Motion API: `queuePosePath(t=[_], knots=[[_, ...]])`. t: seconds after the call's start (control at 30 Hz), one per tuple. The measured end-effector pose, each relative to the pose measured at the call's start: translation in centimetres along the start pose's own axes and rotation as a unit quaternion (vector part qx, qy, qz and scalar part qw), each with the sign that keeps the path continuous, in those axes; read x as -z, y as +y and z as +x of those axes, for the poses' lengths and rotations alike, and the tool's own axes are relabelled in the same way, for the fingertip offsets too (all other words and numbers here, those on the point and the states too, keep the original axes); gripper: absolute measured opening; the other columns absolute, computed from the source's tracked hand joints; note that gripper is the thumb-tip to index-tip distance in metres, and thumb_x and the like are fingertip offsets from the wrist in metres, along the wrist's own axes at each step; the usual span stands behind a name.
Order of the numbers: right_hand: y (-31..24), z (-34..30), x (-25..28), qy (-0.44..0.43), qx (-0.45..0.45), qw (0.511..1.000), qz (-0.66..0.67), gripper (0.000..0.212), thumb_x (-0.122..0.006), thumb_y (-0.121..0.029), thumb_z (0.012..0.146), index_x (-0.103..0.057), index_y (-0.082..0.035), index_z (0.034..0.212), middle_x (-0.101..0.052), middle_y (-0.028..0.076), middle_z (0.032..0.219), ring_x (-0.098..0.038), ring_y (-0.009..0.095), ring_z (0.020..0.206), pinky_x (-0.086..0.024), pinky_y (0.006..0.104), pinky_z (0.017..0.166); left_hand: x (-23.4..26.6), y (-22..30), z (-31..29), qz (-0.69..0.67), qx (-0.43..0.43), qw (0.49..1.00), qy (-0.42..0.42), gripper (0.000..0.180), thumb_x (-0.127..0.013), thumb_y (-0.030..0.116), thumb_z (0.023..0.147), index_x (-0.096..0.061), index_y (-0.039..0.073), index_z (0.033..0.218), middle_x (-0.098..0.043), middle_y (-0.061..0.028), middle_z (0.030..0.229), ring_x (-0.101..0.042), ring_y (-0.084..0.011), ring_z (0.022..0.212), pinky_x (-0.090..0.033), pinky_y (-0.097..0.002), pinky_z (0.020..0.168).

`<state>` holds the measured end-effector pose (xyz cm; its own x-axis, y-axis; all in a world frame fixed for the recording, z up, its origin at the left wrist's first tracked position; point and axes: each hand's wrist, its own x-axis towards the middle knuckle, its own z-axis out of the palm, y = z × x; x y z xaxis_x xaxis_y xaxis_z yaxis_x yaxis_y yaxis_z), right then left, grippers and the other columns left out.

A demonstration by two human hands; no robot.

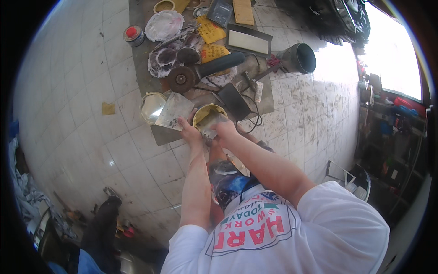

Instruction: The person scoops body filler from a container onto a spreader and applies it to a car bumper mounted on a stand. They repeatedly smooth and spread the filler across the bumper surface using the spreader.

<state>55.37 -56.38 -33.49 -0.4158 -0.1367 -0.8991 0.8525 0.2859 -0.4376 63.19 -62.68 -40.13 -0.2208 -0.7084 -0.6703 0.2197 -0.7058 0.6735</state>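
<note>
fingers of the left hand [188,129] are pinching the near right corner of a flat metal plate [174,111], thumb lying on top; the fingers underneath are mostly hiding. fingers of the right hand [224,129] are curling down at the mouth of a round tub [210,108]; can't tell if they're pressing together or pinching something, tips are hiding. tub is sitting just right of the plate, between the two hands, its mouth facing up and its inner wall showing yellowish smears. plate is tilting a bit and carrying dark specks near the thumb; its left edge is overlapping a shiny round lid [153,108] in this view.

beyond the hands, an angle grinder [221,65] is lying on a grey sheet [166,135], disc to the left. a black block-shaped thing [234,101] is lying just right of the tub, with a dark cable [258,115] looping beside it. a small tube [259,91] is lying further right, and a dark cylindrical container [298,59] is resting past that, opening toward the right. yellow sheets [211,31] are lying behind the grinder. a red-capped can [133,35] is standing at the sheet's far left edge. another person's dark-clad leg [101,223] is showing lower left, well apart from the work.
</note>
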Motion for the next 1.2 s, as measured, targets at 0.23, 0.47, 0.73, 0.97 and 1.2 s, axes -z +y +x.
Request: queuePosePath(t=[0.23, 0.47, 0.73, 0.97, 1.2], knots=[[0.6, 1.0, 0.1, -0.016, 0.016, 0.999, 0.048, 0.040, -0.066, 0.010, 0.083, -0.058, 0.003, 0.122, -0.066, 0.016, 0.112, -0.070, 0.031, 0.095, -0.061, 0.0459, 0.075, 0.8, -1.5, 0.8, -0.024, -0.013, 1.000, 0.010, 0.079, -0.026, 0.055, 0.110, -0.071, -0.010, 0.119, -0.073, -0.0158, 0.121, -0.066, -0.0234, 0.112, -0.051, -0.0302, 0.099], [1.0, -1.6, 1.5, -0.074, 0.044, 0.994, 0.066, 0.040, -0.064, 0.008, 0.089, -0.055, 0.002, 0.127, -0.064, 0.015, 0.120, -0.068, 0.030, 0.108, -0.059, 0.0454, 0.090, 1.1, -2.2, 1.1, -0.032, -0.031, 0.999, 0.014, 0.081, -0.022, 0.056, 0.110, -0.069, -0.010, 0.120, -0.070, -0.0160, 0.126, -0.063, -0.0250, 0.118, -0.047, -0.0307, 0.105], [1.7, 0.1, 0.8, -0.056, -0.059, 0.976, 0.200, 0.038, -0.063, 0.006, 0.090, -0.056, 0.000, 0.127, -0.067, 0.014, 0.116, -0.070, 0.032, 0.101, -0.062, 0.0455, 0.081, 0.9, -1.8, 0.4, -0.008, -0.044, 0.999, 0.023, 0.086, -0.025, 0.063, 0.108, -0.071, -0.009, 0.119, -0.072, -0.0146, 0.121, -0.065, -0.0230, 0.113, -0.047, -0.0302, 0.103], [1.2, -2.8, 1.0, 0.002, -0.021, 0.985, 0.172, 0.039, -0.059, 0.007, 0.091, -0.053, 0.001, 0.129, -0.064, 0.015, 0.119, -0.070, 0.033, 0.101, -0.062, 0.0444, 0.078, 2.0, -3.1, 1.5, -0.001, -0.069, 0.998, 0.004, 0.079, -0.022, 0.052, 0.111, -0.070, -0.010, 0.118, -0.070, -0.0168, 0.127, -0.062, -0.0262, 0.122, -0.044, -0.0329, 0.108], [0.5, -5.9, 1.4, 0.006, -0.001, 0.999, -0.049, 0.052, -0.055, 0.010, 0.088, -0.046, -0.006, 0.137, -0.062, 0.015, 0.123, -0.070, 0.033, 0.101, -0.063, 0.0467, 0.077, 2.2, -1.3, 3.8, -0.058, -0.004, 0.995, -0.085, 0.088, -0.021, 0.060, 0.109, -0.069, -0.014, 0.116, -0.072, -0.0202, 0.121, -0.067, -0.0283, 0.113, -0.049, -0.0355, 0.105]])
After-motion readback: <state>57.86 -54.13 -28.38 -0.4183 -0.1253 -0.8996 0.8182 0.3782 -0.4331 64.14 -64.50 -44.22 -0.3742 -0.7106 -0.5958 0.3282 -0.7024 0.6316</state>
